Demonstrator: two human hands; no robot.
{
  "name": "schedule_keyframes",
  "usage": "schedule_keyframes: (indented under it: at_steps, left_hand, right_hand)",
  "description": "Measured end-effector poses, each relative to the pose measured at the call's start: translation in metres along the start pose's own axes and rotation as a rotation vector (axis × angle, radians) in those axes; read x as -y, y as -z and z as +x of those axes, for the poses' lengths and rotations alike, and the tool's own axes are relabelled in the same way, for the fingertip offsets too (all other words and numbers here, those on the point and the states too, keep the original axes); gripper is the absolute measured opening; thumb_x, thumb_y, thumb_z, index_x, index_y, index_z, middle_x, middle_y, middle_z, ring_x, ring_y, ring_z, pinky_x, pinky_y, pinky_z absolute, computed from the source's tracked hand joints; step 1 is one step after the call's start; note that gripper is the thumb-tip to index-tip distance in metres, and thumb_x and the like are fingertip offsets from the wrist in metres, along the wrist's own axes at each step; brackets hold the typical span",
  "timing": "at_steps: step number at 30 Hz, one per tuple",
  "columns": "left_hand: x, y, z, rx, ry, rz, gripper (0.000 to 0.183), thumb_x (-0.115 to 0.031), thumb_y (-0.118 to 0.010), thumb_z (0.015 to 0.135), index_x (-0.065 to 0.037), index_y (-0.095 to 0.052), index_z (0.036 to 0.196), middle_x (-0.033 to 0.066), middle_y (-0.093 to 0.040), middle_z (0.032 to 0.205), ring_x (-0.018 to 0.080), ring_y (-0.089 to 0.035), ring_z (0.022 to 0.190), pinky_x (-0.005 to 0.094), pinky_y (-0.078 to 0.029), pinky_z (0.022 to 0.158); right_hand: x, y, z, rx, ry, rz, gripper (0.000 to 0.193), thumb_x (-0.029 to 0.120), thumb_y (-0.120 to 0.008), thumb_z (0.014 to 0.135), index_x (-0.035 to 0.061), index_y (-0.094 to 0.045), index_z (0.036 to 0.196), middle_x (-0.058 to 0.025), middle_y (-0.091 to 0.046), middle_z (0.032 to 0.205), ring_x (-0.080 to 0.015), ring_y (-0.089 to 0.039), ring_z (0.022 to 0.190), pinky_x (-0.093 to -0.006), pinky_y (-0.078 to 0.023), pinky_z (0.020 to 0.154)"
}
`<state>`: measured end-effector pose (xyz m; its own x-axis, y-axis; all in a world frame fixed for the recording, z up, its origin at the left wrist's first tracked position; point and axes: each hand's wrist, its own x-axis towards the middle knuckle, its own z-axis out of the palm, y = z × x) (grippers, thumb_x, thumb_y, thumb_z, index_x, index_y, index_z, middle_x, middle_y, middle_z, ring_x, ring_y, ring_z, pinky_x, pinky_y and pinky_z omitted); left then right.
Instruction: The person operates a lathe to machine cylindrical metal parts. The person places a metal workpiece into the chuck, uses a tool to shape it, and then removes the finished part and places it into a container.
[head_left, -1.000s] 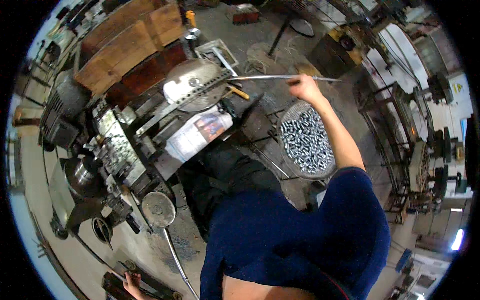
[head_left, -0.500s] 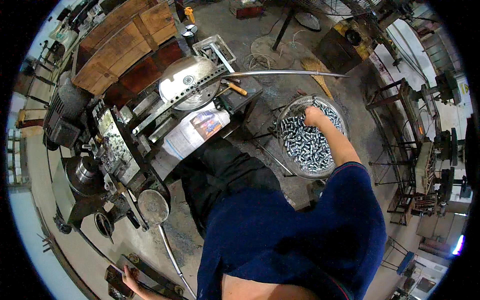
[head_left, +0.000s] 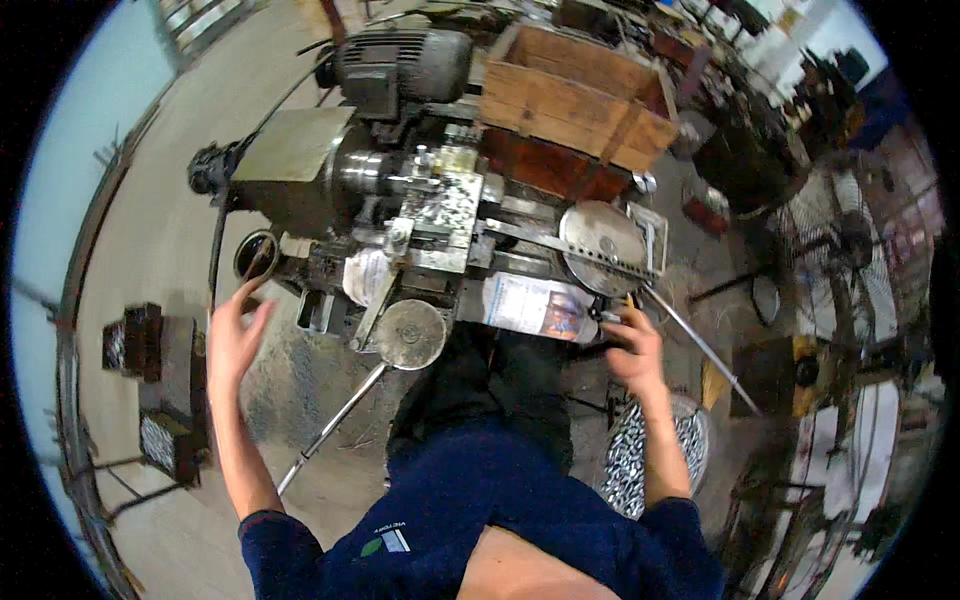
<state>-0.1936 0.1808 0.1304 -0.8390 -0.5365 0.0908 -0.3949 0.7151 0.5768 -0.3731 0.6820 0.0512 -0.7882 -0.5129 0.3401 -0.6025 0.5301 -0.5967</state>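
Observation:
Beside the dark handwheel (head_left: 256, 256) of the lathe (head_left: 430, 205), my left hand (head_left: 237, 335) is open, its thumb and fingers apart. Whether a fingertip touches the wheel's rim I cannot tell. My right hand (head_left: 636, 350) hovers at the right end of a printed sheet (head_left: 530, 303), its fingers bent and a little blurred. A small shiny piece shows at its fingertips, looking like one of the metal cylinders (head_left: 625, 455) heaped in the round basket (head_left: 706, 430). My right forearm covers part of that basket.
A wooden crate (head_left: 570, 95) stands behind the lathe, next to a motor (head_left: 400, 70). Round metal discs lie near it, one (head_left: 605, 235) at right, another (head_left: 411, 333) in front. Long metal bars (head_left: 335, 425) reach out low left. Metal bins (head_left: 170, 440) stand at far left.
My view has swung left toward the lathe. My right hand has left the basket and come over by the printed sheet. My left hand has come up to the handwheel.

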Motion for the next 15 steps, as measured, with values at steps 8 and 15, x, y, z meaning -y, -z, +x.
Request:
schedule_keyframes:
  at_steps: [8,15]
  left_hand:
    - [-0.104,-0.067,0.003,0.346,-0.434,-0.423,0.037,-0.036,-0.058,0.085,0.0,-0.064,0.08,0.0138,-0.057,0.058,0.0221,-0.055,0.051,0.0333,-0.04,0.05]
    - [-0.078,-0.071,0.006,0.445,-0.369,-0.531,0.031,-0.028,-0.055,0.088,0.002,-0.062,0.08,0.0049,-0.057,0.06,0.009,-0.052,0.059,0.027,-0.042,0.054]
  right_hand:
    - [0.181,-0.096,0.116,0.269,0.638,0.242,0.038,0.017,-0.061,0.062,-0.0029,-0.058,0.095,-0.0231,-0.048,0.11,-0.0379,-0.051,0.099,-0.0404,-0.045,0.084]
    - [0.195,-0.1,0.126,0.357,0.633,0.173,0.039,0.016,-0.063,0.059,0.0004,-0.061,0.094,-0.0191,-0.051,0.109,-0.036,-0.052,0.095,-0.0401,-0.045,0.083]
